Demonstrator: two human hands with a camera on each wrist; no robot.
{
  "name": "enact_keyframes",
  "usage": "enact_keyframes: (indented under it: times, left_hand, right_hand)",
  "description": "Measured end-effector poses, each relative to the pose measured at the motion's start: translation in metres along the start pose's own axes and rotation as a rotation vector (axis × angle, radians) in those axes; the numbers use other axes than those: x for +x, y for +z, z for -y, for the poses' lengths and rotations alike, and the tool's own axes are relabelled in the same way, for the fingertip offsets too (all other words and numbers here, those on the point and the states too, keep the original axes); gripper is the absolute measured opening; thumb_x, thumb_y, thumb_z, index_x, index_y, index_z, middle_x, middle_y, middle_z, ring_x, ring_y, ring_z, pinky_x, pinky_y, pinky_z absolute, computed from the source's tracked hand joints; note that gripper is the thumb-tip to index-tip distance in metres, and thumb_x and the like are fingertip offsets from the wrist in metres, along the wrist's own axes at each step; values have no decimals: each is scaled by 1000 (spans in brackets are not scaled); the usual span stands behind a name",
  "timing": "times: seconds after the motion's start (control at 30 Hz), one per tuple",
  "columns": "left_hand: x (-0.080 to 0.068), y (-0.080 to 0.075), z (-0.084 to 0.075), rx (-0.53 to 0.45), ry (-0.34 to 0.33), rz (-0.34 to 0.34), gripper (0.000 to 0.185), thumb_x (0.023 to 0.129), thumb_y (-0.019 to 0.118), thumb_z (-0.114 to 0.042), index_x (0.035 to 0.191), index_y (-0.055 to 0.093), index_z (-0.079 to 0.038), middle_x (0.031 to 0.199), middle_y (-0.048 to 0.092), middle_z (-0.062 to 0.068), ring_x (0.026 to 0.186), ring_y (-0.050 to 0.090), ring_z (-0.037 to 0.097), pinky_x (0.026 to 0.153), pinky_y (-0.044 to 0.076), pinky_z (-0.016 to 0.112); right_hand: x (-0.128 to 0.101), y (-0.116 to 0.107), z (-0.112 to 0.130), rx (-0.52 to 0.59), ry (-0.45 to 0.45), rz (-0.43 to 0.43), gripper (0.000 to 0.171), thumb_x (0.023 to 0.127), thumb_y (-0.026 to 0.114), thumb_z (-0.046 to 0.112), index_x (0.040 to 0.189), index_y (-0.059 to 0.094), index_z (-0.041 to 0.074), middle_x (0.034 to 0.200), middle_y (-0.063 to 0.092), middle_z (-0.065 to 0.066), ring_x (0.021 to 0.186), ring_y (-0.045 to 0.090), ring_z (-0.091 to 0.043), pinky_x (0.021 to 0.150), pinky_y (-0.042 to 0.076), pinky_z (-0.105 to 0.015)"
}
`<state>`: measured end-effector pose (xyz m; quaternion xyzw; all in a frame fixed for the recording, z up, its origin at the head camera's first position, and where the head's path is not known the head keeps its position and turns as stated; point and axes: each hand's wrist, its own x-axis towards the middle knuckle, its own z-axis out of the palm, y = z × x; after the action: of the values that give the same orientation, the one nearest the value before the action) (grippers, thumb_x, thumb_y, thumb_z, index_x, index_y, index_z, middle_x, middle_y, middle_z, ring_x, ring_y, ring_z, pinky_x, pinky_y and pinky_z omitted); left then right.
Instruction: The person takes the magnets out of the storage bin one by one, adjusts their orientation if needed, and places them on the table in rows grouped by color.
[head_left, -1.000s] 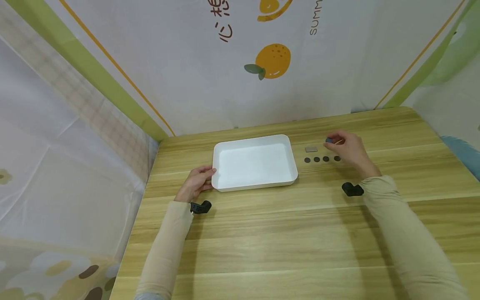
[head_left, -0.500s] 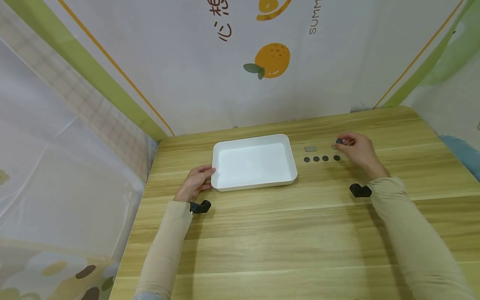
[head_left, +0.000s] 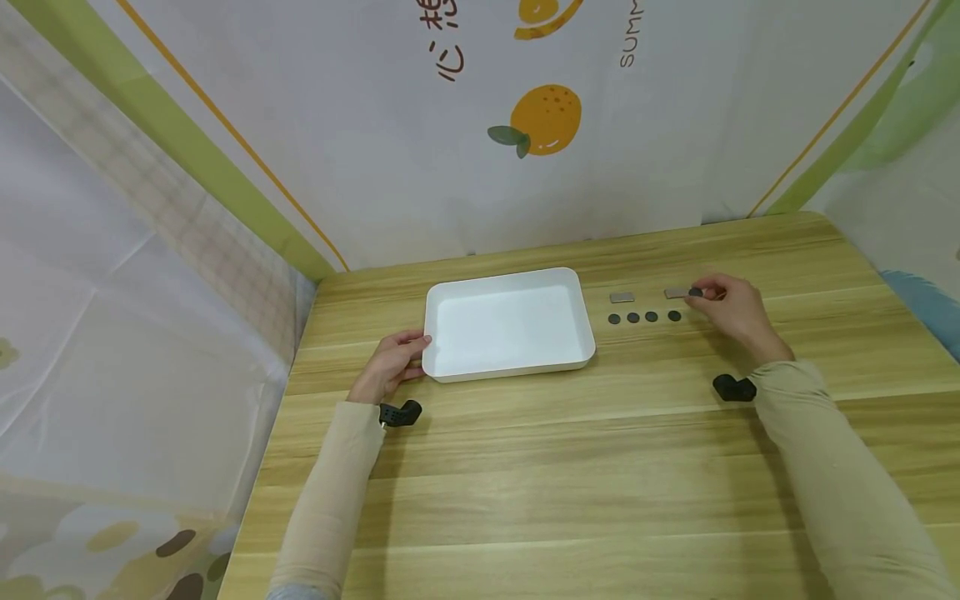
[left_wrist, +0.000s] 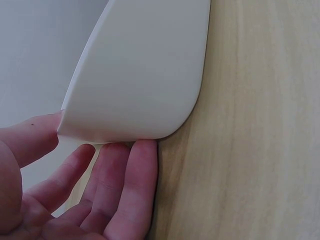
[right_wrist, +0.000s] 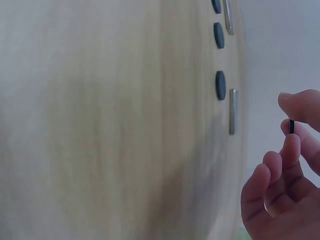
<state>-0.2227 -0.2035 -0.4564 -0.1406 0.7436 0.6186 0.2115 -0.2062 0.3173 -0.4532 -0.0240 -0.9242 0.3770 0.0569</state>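
Observation:
My left hand (head_left: 392, 365) grips the left end of a shallow white tray (head_left: 510, 327). The left wrist view has the thumb at its rim and the fingertips against the outer wall (left_wrist: 145, 75). Between thumb and fingers, my right hand (head_left: 737, 312) pinches a small dark disc (right_wrist: 292, 126), held edge-on above the table in the right wrist view. Close to that hand lies a thin grey rectangular bar (head_left: 675, 293). A second grey bar (head_left: 622, 297) lies nearer the tray. Several matching dark discs (head_left: 652, 317) form a row in front of the bars.
Everything stands on a wood-grain table (head_left: 525, 475). A white printed cloth (head_left: 420, 183) hangs behind its back edge, and more cloth (head_left: 150, 333) hangs along the left. A small black camera (head_left: 733, 388) is worn on the right wrist, another black camera (head_left: 401, 413) on the left.
My right hand has moved to the right and slightly nearer with the pinched disc, bringing the second grey bar into sight. The left hand and the tray have stayed in place.

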Motion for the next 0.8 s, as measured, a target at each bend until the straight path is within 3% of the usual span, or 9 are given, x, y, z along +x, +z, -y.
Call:
enact_keyframes:
  times: [0.1,0.33,0.8]
  left_hand:
    - [-1,0,0,4,9,6,48,98,56,-22,142,43,-4,111,58,3,84,61,8,68,53,24]
    - [-2,-1,0,9,15,15,48,99,55,-22,142,43,-3,108,58,2,84,61,8,68,53,24]
    - [-3,0,-1,9,7,6,49,99,56,-23,142,43,-5,110,58,4,85,61,9,68,53,24]
  right_hand:
    - [-2,0,-2,-8,9,25,38,94,62,26,117,61,-4,89,54,-7,71,48,-10,55,40,-23]
    - [-3,1,-7,-25,39,91,41,96,58,29,124,59,-2,106,54,-19,93,52,-30,63,42,-27]
    - [-2,4,-17,-65,18,108,38,95,60,23,121,61,-4,109,58,-25,98,55,-35,71,42,-31]
